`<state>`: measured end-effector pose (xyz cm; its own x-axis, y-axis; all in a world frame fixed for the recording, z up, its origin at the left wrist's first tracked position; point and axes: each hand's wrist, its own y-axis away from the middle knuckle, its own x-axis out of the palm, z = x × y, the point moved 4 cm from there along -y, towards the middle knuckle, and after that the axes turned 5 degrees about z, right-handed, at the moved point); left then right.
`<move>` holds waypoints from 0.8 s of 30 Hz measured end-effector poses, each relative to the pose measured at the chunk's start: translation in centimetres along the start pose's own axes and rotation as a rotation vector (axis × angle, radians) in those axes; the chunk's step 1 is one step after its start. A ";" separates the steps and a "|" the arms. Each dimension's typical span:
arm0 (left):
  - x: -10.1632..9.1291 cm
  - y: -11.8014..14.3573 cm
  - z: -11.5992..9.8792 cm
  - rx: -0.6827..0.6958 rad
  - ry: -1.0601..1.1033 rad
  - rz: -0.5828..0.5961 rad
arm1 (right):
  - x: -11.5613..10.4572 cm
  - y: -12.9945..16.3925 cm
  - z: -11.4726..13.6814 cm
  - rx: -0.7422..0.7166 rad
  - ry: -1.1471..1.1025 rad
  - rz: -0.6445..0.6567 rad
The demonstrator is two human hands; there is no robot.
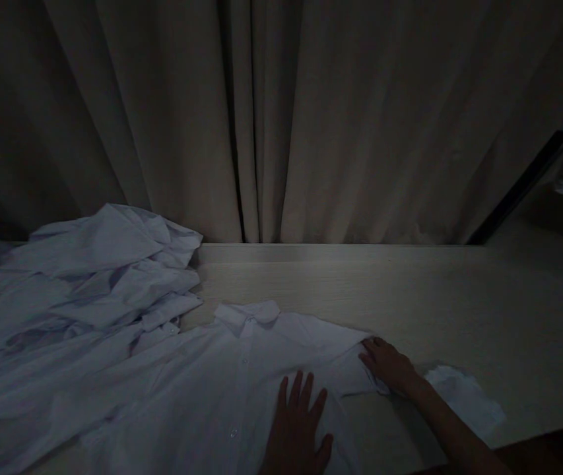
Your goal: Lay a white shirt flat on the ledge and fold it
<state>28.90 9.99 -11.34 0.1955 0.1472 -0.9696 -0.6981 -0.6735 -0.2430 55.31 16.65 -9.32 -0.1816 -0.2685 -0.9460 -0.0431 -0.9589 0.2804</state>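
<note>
"Where was the white button-up shirt?"

"It lay spread out on the pale table. A heap of white clothes sat to the shirt's left."

"What did the left hand do?"

"It lay wide open on the shirt, with its fingers apart."

"And the right hand?"

"It touched the short sleeve at the shirt's right edge. I couldn't tell if it pinched the cloth."
</note>
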 end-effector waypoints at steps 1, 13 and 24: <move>0.1 0.0 0.0 0.004 -0.006 -0.004 | 0.0 -0.9 -0.2 -0.031 -0.003 0.005; 0.2 -0.2 0.1 -0.054 0.181 0.127 | 2.4 3.4 -12.0 0.301 0.074 -0.012; 0.4 -0.2 0.4 -0.019 0.166 0.122 | 1.0 4.7 -16.0 0.427 -0.010 -0.165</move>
<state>28.88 10.44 -11.68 0.2222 -0.0562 -0.9734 -0.7105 -0.6930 -0.1222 70.64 10.37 -11.54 -0.1476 -0.1123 -0.9827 -0.4733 -0.8644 0.1699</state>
